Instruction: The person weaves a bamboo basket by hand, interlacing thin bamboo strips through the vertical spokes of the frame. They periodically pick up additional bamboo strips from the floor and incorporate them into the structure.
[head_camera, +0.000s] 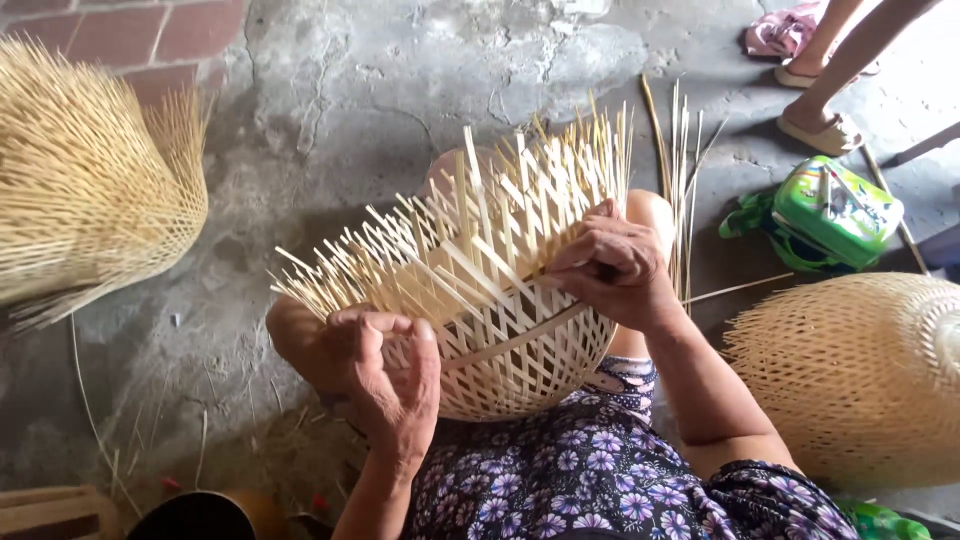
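Note:
A half-woven bamboo basket (500, 300) rests on my lap, its open lattice bowl toward me and loose strip ends fanning up and left. My left hand (385, 375) grips the basket's near left rim, fingers curled over the strips. My right hand (615, 265) sits on the right upper side, fingers pinched on a thin bamboo strip that runs across the weave. My knees show behind the basket, and my flowered dress (590, 470) is below it.
A finished woven basket (860, 370) lies at right, another with loose ends (85, 190) at left. Spare bamboo strips (680, 170) lie on the concrete floor behind. A green bag (830, 210) and another person's sandalled feet (815, 125) are at top right.

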